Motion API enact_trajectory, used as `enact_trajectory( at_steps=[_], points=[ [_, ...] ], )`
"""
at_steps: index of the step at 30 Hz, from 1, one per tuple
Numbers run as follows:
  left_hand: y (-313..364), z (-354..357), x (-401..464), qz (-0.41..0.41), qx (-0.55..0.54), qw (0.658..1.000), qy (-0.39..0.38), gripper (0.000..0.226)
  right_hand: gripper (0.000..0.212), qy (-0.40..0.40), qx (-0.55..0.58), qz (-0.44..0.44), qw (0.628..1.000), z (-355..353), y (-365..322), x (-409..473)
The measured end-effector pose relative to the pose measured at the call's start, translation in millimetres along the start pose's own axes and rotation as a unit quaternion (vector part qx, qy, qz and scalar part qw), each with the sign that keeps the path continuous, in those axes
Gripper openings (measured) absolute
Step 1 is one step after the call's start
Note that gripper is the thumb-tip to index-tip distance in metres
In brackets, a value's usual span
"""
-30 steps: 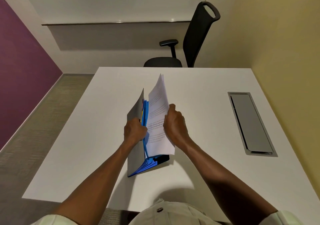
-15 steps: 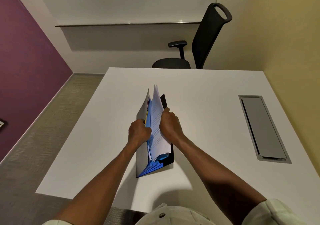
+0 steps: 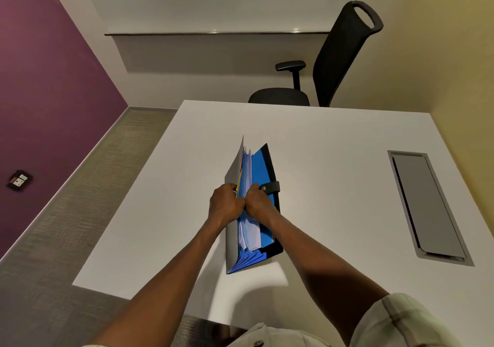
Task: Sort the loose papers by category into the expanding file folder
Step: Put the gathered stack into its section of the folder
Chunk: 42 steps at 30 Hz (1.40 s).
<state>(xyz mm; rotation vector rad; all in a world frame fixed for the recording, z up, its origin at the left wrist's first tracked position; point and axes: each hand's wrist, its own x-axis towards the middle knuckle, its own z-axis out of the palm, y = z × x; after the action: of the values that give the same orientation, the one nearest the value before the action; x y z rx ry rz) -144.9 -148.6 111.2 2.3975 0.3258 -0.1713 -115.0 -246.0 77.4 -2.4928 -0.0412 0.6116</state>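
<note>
The expanding file folder [image 3: 260,170] stands on its spine in the middle of the white table [image 3: 334,186], with blue pockets, a grey left cover and a black right flap with a snap strap. White papers [image 3: 250,230] sit down inside a pocket, their top edges showing. My left hand [image 3: 223,203] grips the grey cover and left dividers. My right hand [image 3: 258,203] is closed on the dividers on the other side of the papers, its knuckles touching the left hand.
A grey cable hatch [image 3: 427,205] is set into the table at the right. A black office chair [image 3: 320,79] stands behind the far edge. A purple wall with a socket [image 3: 19,184] runs along the left, a yellow wall on the right.
The printed sheets that my right hand held above the folder have gone down into a pocket. Both hands have come together at the folder's top, and the black flap now shows.
</note>
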Motion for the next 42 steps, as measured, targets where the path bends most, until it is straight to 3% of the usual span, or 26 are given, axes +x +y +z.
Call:
enact_trajectory(
  at_steps=[5, 10, 14, 18, 21, 24, 29, 32, 37, 39, 42],
  points=[
    [-2, 2, 0, 0.005, 0.000, 1.000, -0.010, 0.026, 0.066, -0.034, -0.091, -0.010, 0.995, -4, 1, 9],
    [1, -1, 0, -0.001, 0.006, 1.000, -0.002, 0.028, 0.054, -0.025, -0.060, -0.012, 0.998, -10, 0, 5],
    [5, -1, 0, -0.008, 0.027, 1.000, 0.000, 0.021, 0.035, 0.132, -0.077, -0.065, 0.986, -29, 8, -18],
    [12, -2, 1, -0.017, 0.056, 0.998, -0.010, 0.020, 0.029, 0.287, -0.120, -0.073, 0.947, -54, 28, -42],
    [15, 0, 3, -0.014, 0.068, 0.997, -0.018, 0.013, 0.028, 0.336, -0.084, -0.044, 0.937, -64, 54, -40],
    [22, 5, 1, -0.009, 0.074, 0.997, -0.025, 0.014, 0.008, 0.296, 0.022, -0.050, 0.953, -68, 77, -33],
    [30, 32, -5, -0.035, 0.088, 0.994, -0.052, 0.013, 0.032, 0.218, 0.170, 0.021, 0.961, -57, 107, -20],
    [38, 54, -18, -0.047, 0.123, 0.990, -0.057, 0.040, 0.035, 0.199, 0.208, 0.059, 0.956, -48, 121, -21],
    [36, 84, -29, -0.014, 0.223, 0.965, -0.134, 0.097, 0.040, 0.158, 0.140, 0.084, 0.974, -31, 134, -19],
    [25, 91, -28, -0.010, 0.221, 0.963, -0.154, 0.090, 0.042, 0.143, 0.115, 0.094, 0.978, -23, 143, -17],
    [6, 92, -28, 0.031, 0.221, 0.959, -0.173, 0.060, 0.033, 0.105, 0.095, 0.094, 0.985, -13, 155, -14]
  ],
)
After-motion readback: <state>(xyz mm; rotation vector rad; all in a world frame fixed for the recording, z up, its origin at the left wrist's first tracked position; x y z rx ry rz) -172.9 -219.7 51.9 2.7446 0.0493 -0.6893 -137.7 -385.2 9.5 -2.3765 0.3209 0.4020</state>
